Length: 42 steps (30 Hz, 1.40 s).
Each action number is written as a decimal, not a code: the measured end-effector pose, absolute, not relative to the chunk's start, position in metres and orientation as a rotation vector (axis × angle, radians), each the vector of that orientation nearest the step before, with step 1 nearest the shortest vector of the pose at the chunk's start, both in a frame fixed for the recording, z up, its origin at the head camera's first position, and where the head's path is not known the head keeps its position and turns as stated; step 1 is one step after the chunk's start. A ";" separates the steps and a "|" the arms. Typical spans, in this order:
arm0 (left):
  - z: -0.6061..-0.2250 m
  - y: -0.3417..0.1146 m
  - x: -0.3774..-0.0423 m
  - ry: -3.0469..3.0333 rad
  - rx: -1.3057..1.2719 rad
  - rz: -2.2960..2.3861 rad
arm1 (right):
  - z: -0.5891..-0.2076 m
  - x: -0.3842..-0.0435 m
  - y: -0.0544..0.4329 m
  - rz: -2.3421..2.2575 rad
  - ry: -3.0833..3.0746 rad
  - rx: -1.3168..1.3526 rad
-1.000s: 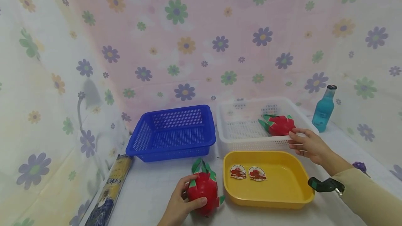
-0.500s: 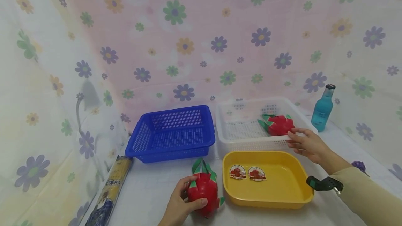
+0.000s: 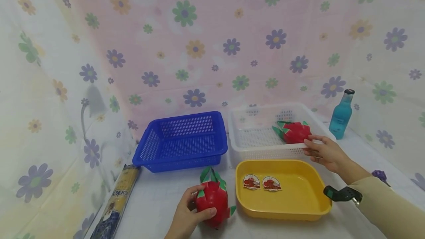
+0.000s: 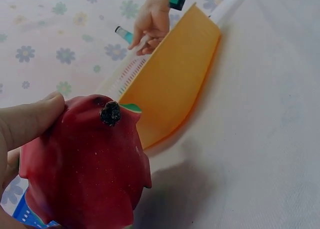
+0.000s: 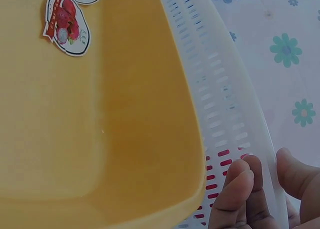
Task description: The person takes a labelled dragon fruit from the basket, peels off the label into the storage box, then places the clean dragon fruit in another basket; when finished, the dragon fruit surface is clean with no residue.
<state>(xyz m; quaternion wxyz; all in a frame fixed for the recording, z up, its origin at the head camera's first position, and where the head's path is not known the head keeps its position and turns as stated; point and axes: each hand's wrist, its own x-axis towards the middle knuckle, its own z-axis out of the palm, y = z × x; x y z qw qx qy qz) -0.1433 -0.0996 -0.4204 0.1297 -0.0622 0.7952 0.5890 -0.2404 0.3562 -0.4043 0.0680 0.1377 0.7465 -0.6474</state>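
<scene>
In the head view my left hand (image 3: 190,209) grips a red dragon fruit (image 3: 212,198) with green leaf tips, low over the white cloth. Its dark, dried end (image 4: 110,113) faces the left wrist camera. My right hand (image 3: 328,154) is at the near right rim of a white perforated basket (image 3: 252,154). In the right wrist view the thumb (image 5: 295,174) lies on the inner side of that rim, with the curled fingers (image 5: 232,194) outside it. A second dragon fruit (image 3: 296,132) lies inside this basket, close to the thumb.
A yellow tray (image 3: 282,209) holding two round dragon fruit stickers (image 3: 251,182) stands before the white basket. At back left is a blue basket (image 3: 182,163). A long printed packet (image 3: 116,202) lies left, a blue bottle (image 3: 341,117) stands right, and a small purple item (image 3: 379,175) lies nearby.
My left hand has shifted slightly left with its dragon fruit over the last half second. The right hand keeps its place at the white basket's rim.
</scene>
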 end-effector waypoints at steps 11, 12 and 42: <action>-0.402 -0.101 -0.131 2.317 -0.148 1.722 | -0.402 -0.239 0.355 -1.956 2.230 0.436; -0.399 -0.101 -0.129 2.318 -0.139 1.724 | -0.401 -0.239 0.355 -1.958 2.227 0.436; -0.335 -0.100 -0.163 2.333 -0.085 2.038 | -0.404 -0.242 0.356 -1.984 2.220 0.429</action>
